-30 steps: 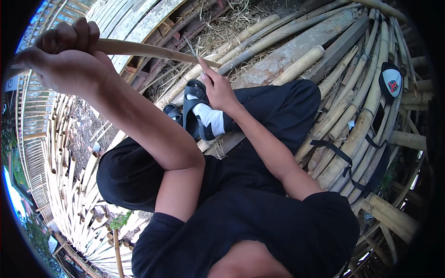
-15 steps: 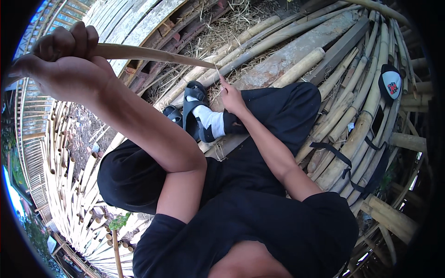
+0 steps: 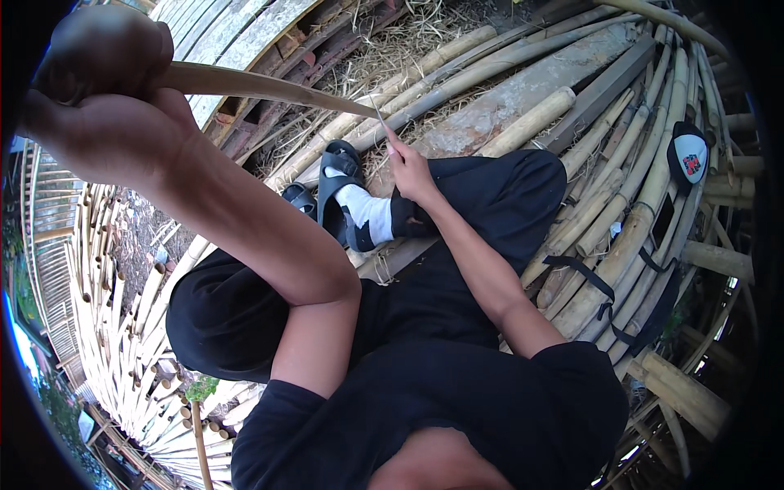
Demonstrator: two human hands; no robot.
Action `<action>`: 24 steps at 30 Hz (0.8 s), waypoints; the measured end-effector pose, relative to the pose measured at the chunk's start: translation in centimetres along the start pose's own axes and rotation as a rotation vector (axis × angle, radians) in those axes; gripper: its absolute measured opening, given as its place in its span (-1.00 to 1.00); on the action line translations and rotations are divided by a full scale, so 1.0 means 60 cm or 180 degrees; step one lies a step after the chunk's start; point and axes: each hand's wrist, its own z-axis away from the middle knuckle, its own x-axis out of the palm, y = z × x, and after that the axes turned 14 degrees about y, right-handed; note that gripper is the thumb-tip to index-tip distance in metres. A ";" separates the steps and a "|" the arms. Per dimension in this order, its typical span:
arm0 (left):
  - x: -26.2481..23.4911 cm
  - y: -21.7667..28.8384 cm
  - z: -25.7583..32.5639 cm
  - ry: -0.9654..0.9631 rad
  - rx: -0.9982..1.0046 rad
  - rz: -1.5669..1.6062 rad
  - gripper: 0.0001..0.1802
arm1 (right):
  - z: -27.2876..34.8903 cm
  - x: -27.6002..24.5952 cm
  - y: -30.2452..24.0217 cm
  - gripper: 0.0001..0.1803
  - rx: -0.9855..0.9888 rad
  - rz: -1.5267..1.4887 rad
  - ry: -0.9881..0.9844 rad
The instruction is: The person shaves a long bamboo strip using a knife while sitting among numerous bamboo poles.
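My left hand (image 3: 102, 106) is raised at the upper left, fist closed around the thick end of a thin bamboo strip (image 3: 261, 86). The strip runs rightward and tapers to a point. My right hand (image 3: 408, 167) pinches a thin sliver at that tip, above my knee. I sit with legs in black trousers, a white sock and a black sandal (image 3: 343, 196) showing below the strip.
Long bamboo poles (image 3: 621, 212) lie piled at the right and top, with a flat plank (image 3: 523, 98) among them. A black-and-white cap (image 3: 690, 155) rests on the poles, with black straps (image 3: 604, 286) nearby. Cut bamboo stakes (image 3: 122, 343) stand bundled at the left.
My left hand has risen toward the upper left with the strip. My right hand has slid a little to the right along the tip.
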 end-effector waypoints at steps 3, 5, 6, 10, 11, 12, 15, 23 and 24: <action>0.016 0.005 0.020 0.0310 0.0088 -0.0208 -0.38 | 0.006 -0.011 -0.064 -0.53 -0.0070 -0.0477 -0.0197; 0.011 -0.005 0.007 0.0549 0.0313 -0.0345 -0.38 | 0.001 -0.032 -0.154 -0.53 -0.0042 -0.0682 -0.0389; -0.007 -0.004 -0.015 0.0112 0.0194 -0.0150 -0.37 | 0.003 -0.034 -0.172 -0.52 -0.0154 -0.0779 -0.0450; 0.005 -0.014 0.007 0.0154 0.0063 -0.0240 -0.39 | -0.004 0.000 -0.003 -0.50 -0.0205 -0.0118 0.0084; 0.008 -0.011 0.006 0.0140 0.0080 -0.0215 -0.39 | -0.003 -0.001 0.047 -0.50 0.0282 -0.0055 -0.0081; 0.000 -0.004 -0.002 0.0030 0.0083 -0.0113 -0.40 | -0.002 -0.001 0.048 -0.50 0.0757 -0.0002 -0.0297; -0.003 0.005 0.003 0.0108 0.0069 -0.0114 -0.39 | 0.003 0.007 -0.014 -0.50 0.0309 -0.0655 -0.0351; -0.027 -0.011 -0.025 -0.0256 0.0137 -0.0053 -0.34 | -0.008 0.012 -0.024 -0.52 -0.0001 -0.0816 -0.0342; -0.024 -0.008 -0.020 -0.0137 0.0119 -0.0070 -0.33 | -0.013 0.013 -0.011 -0.52 0.0013 -0.0733 -0.0357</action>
